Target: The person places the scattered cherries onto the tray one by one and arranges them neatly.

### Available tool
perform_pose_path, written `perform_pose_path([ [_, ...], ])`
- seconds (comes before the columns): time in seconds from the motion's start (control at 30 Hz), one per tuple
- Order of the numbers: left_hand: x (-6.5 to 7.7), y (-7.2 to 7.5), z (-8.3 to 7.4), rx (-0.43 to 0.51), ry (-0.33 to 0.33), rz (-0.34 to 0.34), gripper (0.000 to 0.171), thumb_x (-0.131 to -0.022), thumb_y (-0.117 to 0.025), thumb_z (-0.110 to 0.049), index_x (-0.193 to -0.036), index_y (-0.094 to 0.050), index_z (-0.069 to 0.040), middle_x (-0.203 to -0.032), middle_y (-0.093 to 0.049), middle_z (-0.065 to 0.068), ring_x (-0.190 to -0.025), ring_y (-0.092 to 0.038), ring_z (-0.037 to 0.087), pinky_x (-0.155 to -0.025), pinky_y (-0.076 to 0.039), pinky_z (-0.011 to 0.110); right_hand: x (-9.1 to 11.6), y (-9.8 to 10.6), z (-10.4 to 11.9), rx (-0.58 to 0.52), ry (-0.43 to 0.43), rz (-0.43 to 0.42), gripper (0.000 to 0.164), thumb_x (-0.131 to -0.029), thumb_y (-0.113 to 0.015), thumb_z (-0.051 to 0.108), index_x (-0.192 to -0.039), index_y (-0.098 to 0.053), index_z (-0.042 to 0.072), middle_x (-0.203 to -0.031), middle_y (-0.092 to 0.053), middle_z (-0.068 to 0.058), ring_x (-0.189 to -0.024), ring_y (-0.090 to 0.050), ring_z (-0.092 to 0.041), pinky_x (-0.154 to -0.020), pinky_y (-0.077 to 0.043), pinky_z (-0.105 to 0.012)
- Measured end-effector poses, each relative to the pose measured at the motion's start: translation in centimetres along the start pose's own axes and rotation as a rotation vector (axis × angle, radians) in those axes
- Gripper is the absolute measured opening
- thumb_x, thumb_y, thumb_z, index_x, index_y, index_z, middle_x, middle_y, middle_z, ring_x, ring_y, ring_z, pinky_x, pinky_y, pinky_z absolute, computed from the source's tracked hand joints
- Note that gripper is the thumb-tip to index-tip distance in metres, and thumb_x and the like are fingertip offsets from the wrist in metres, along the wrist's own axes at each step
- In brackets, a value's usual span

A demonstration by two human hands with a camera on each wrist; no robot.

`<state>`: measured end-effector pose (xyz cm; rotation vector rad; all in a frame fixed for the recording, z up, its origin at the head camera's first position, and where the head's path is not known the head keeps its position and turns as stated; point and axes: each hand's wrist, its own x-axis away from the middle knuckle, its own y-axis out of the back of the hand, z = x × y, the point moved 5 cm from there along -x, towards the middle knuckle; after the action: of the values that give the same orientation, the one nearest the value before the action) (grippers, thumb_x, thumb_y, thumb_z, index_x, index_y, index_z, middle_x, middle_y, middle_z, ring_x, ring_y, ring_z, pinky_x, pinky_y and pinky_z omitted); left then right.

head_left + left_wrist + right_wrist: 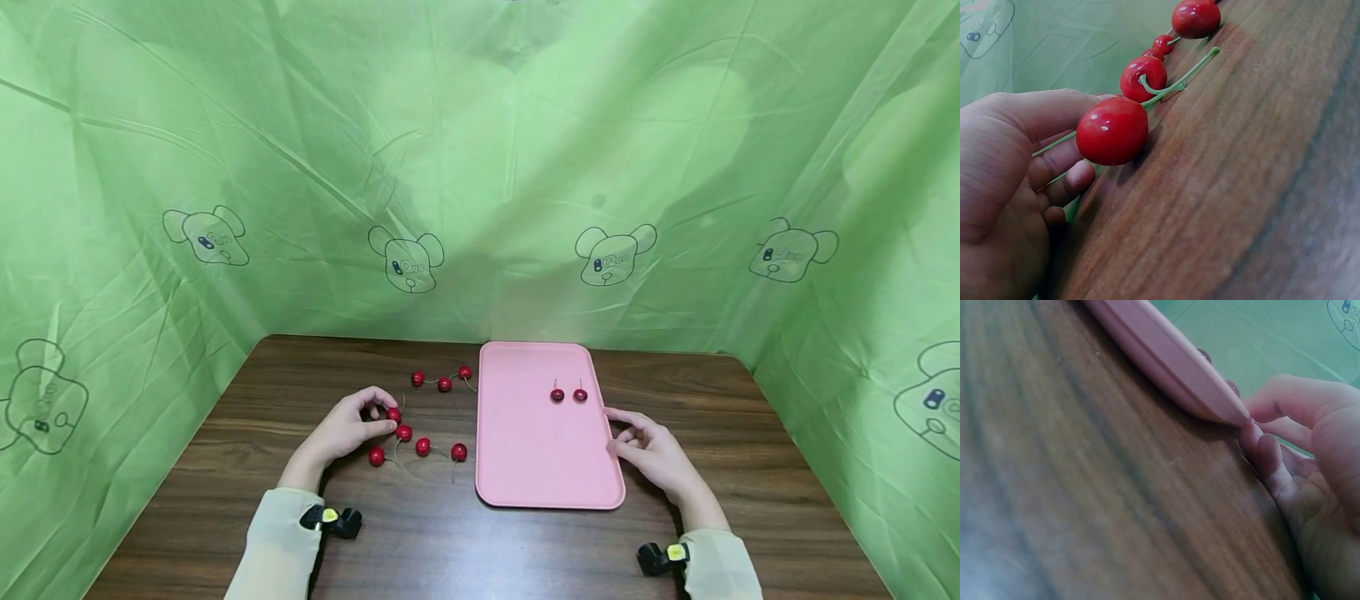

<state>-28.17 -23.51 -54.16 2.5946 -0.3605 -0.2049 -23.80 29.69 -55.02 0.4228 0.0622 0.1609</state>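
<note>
Pinching one cherry with the left hand, thumb and fingertip together on it, left of centre in the head view; right hand is at the right rim of the pink tray. Two stemmed cherries sit in the tray's upper right; seven loose cherries lie on the wooden table to its left. I'd keep the pinch light and lift straight up before going sideways: neighbours crowd the thumb, stems could snag. Best lane rightward looks between the upper trio and the lower group, then over the raised tray rim; roomiest part inside is lower left. Table's back edge meets the green curtain, little reach there. Left wrist view: near cherry hides the thumb tip, can't tell if it's the gripped one. Right wrist view: tray edge looks nipped between digits; light pressure should keep it flat.
</note>
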Motion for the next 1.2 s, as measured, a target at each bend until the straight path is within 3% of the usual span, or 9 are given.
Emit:
perform_pose_path([
  [0.53, -0.02, 0.25, -0.15, -0.003, 0.043, -0.040, 0.030, -0.089, -0.091, -0.010, -0.113, -0.073, -0.012, -0.094, -0.066, 0.005, -0.087, -0.059, 0.022, -0.078, -0.047, 0.031, -0.06, -0.03, -0.10, -0.009, 0.001, -0.004, 0.056, -0.097, -0.081, 0.005, -0.149, -0.064, 0.004, -0.097, -0.072, -0.015, -0.087, -0.067, -0.014, -0.075, -0.056, -0.024],
  [0.8, 0.07, 0.64, -0.17, 0.000, 0.062, -0.098, 0.029, -0.088, -0.093, -0.014, -0.110, -0.074, -0.011, -0.093, -0.068, 0.007, -0.085, -0.059, 0.022, -0.072, -0.048, 0.030, -0.05, 0.04, -0.08, -0.010, 0.002, -0.004, 0.056, -0.096, -0.082, 0.005, -0.149, -0.064, 0.004, -0.096, -0.072, -0.015, -0.086, -0.067, -0.015, -0.075, -0.056, -0.025],
  [1.2, 0.00, 0.87, -0.77, 0.008, 0.075, -0.130, 0.029, -0.089, -0.094, -0.020, -0.108, -0.073, -0.014, -0.090, -0.065, 0.007, -0.080, -0.057, 0.024, -0.058, -0.047, 0.030, -0.08, -0.01, -0.21, -0.005, 0.013, -0.002, 0.055, -0.097, -0.081, 0.005, -0.149, -0.064, 0.004, -0.099, -0.073, -0.014, -0.086, -0.068, -0.015, -0.076, -0.056, -0.025],
])
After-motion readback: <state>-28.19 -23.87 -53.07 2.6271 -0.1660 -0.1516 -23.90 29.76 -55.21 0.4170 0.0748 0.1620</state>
